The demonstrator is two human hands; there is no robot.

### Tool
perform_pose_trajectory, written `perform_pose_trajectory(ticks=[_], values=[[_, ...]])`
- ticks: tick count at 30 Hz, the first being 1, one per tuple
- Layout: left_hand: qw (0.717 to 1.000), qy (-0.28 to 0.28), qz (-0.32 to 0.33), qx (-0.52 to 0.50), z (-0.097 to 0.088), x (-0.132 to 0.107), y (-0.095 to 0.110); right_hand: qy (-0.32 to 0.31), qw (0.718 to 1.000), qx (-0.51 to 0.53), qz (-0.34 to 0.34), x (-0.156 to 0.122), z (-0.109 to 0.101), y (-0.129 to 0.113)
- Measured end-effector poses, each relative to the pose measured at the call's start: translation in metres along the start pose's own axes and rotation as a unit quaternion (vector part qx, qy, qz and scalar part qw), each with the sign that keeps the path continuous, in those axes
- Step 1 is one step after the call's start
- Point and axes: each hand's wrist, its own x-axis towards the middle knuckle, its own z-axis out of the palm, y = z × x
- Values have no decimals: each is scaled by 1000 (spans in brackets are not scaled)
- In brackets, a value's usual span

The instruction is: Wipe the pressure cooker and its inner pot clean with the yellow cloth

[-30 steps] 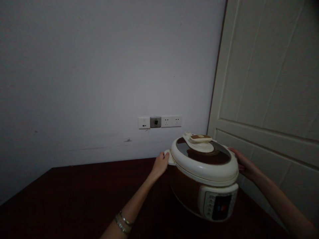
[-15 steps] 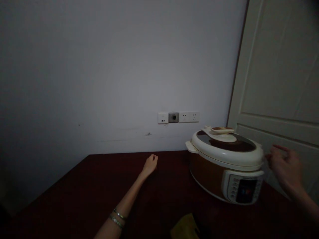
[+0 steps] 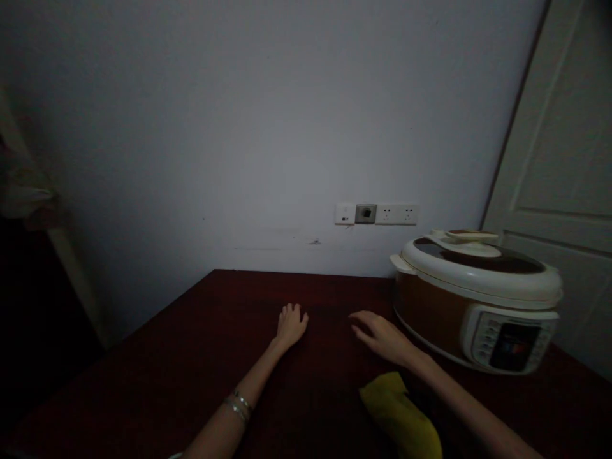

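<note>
My left hand [image 3: 291, 326] rests low over the dark red table [image 3: 191, 344], its fingers spread and nothing in it. To its right, my right hand [image 3: 380, 335] reaches inward with thumb and fingers apart, also holding nothing. Just below the right wrist lies a crumpled yellow cloth [image 3: 401, 414], apart from both hands. Beyond the right forearm stands a brown and white electric pressure cooker [image 3: 435, 309] with its lid on and a control panel facing me. Whether either palm touches the tabletop is hard to tell.
A pale wall [image 3: 287, 127] rises behind the table's far edge, with a row of sockets and switches [image 3: 375, 214] on it. A panelled door [image 3: 564, 153] stands at the right. Blurred items [image 3: 26, 197] show at the far left.
My right hand has moved left from beside the cooker to the table's middle. My left fingers have uncurled and spread. The view has turned left, and more of the yellow cloth shows.
</note>
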Motion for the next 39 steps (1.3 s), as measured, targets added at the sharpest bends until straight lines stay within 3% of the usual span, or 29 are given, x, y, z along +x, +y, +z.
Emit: perform_pose_trajectory(ticks=[4, 9, 17, 39], values=[[998, -26, 55, 33, 14, -13, 0, -37, 999, 17, 19, 12, 46, 17], [994, -41, 81, 67, 20, -15, -4, -33, 999, 8, 42, 2, 68, 39], [991, -40, 82, 100, 17, -17, -2, -16, 999, 3, 47, -5, 76, 41], [992, -33, 78, 91, 13, -15, -2, -10, 999, 4, 48, -4, 73, 39]])
